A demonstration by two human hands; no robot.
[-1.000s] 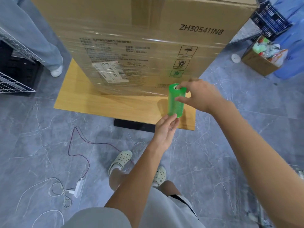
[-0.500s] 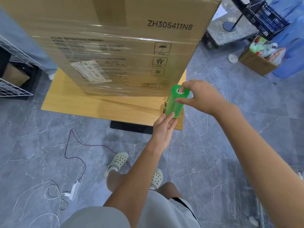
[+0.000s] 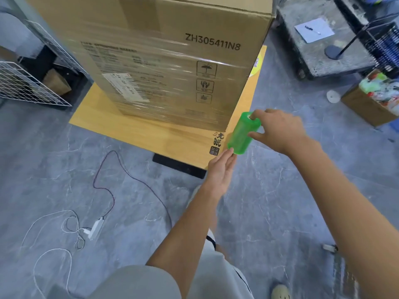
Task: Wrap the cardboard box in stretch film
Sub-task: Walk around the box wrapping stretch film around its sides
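Right hand (image 3: pixel 278 130) gripped the green film roll (image 3: pixel 240 134) by its top end, beside the near corner of the cardboard box (image 3: pixel 172 39) on the low bench (image 3: pixel 103 119). Left hand (image 3: pixel 220 169), fingers straight, propped its bottom. Film already covered the facing side's lower part; the top band looked bare.

The cardboard box (image 3: pixel 172 24) is matt brown board. The stretch film (image 3: pixel 164 67) round its lower part is clear, glossy plastic, wrinkled and streaked with light, and a white paper label (image 3: pixel 126 87) lies under it. The green roll (image 3: pixel 241 134) at near right is translucent, shiny plastic. The board (image 3: pixel 103 121) under the box shows smooth, pale wood grain. The floor (image 3: pixel 54 169) is grey veined stone, faintly glossy. At left, the rack (image 3: pixel 26 87) is white-coated metal wire.
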